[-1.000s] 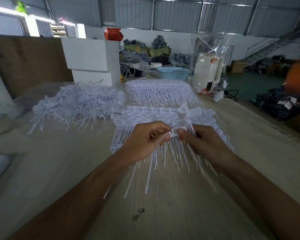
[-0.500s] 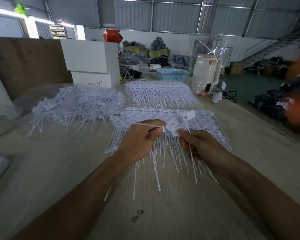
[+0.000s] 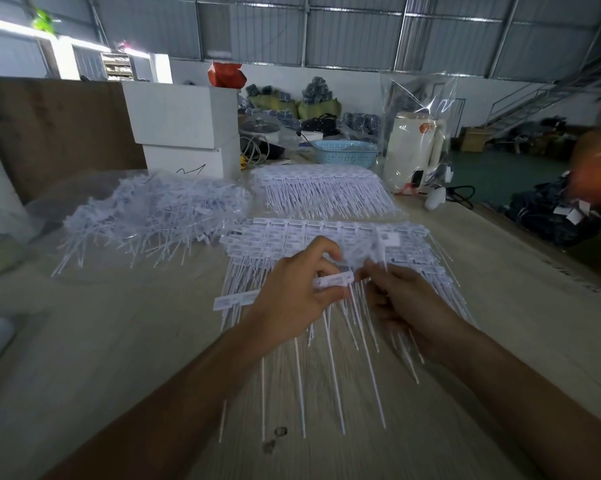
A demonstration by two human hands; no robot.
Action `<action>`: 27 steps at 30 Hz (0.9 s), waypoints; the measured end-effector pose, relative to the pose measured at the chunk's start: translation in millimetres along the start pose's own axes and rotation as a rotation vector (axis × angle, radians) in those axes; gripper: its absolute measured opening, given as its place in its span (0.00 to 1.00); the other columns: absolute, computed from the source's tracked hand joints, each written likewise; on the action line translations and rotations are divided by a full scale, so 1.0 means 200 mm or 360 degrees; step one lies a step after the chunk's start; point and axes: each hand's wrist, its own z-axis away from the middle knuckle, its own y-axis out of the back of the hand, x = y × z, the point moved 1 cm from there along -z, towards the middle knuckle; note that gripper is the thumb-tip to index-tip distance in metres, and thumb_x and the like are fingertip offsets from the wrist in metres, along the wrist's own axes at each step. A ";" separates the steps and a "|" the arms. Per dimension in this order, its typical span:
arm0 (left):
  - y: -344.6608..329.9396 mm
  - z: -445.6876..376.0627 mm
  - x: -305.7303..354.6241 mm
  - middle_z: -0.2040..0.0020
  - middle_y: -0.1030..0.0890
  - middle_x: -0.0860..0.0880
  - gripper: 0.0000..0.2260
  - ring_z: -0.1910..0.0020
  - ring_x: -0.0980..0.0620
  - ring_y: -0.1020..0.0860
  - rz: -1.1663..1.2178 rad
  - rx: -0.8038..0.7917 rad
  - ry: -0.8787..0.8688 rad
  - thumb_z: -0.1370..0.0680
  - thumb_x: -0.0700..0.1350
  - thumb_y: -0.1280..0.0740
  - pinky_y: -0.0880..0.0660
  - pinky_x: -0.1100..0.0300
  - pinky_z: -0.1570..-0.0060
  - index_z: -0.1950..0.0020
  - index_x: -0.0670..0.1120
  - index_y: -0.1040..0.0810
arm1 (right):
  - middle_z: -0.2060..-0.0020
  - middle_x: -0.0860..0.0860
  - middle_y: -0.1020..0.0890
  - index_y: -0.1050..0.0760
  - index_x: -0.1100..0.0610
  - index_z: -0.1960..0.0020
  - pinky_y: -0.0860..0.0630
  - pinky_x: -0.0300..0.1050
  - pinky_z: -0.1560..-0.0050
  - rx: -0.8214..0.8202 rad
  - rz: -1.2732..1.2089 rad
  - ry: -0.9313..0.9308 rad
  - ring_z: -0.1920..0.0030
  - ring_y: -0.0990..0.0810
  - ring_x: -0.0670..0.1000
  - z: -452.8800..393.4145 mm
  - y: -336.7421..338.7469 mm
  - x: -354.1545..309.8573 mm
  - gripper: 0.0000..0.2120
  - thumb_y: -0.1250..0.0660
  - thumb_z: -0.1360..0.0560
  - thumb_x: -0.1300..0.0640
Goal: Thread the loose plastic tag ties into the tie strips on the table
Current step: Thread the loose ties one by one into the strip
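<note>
Over the near tie strips [image 3: 327,244], both hands work just above the worktop [image 3: 119,341]. Left hand [image 3: 292,299] pinches a white tag head [image 3: 333,282]; right hand [image 3: 403,299] has fingers curled, pinching a few ties right at that head, exact tip hidden by blur. Tails hang toward me over the strip stack. Risks as I judge them: tip misses the slot since both hands float unsupported; dangling tails snag the stack and drag rows askew; extra ties in the right hand tangle. Loose tie pile [image 3: 153,216] sits far left on clear plastic, second strip stack [image 3: 323,192] behind. Pale wood-grain surface, white boxes [image 3: 181,133], blue basket [image 3: 344,152], warehouse with corrugated walls
</note>
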 end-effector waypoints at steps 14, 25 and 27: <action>0.05 0.00 -0.08 0.50 0.17 0.54 0.12 0.51 0.54 0.19 -0.0336 -0.0205 -0.0082 0.24 0.47 0.27 0.23 0.52 0.52 0.41 0.52 0.20 | 0.75 0.45 0.35 0.23 0.49 0.68 0.45 0.37 0.78 -0.0148 -0.0034 -0.0017 0.76 0.41 0.44 0.01 -0.02 0.00 0.17 0.33 0.21 0.48; 0.06 -0.02 -0.10 0.62 0.17 0.57 0.08 0.64 0.58 0.19 -0.0205 -0.0396 -0.0101 0.19 0.45 0.34 0.21 0.54 0.61 0.49 0.54 0.14 | 0.71 0.37 0.26 0.28 0.43 0.63 0.37 0.33 0.66 -0.0058 0.0986 0.0790 0.70 0.29 0.39 -0.03 0.00 0.02 0.14 0.35 0.19 0.53; 0.07 -0.02 -0.10 0.67 0.19 0.61 0.10 0.68 0.60 0.21 -0.0117 -0.0381 -0.0058 0.20 0.45 0.31 0.23 0.59 0.64 0.56 0.58 0.14 | 0.71 0.37 0.27 0.29 0.41 0.62 0.37 0.34 0.67 -0.0047 0.1065 0.0846 0.69 0.29 0.40 -0.03 0.01 0.02 0.11 0.36 0.20 0.48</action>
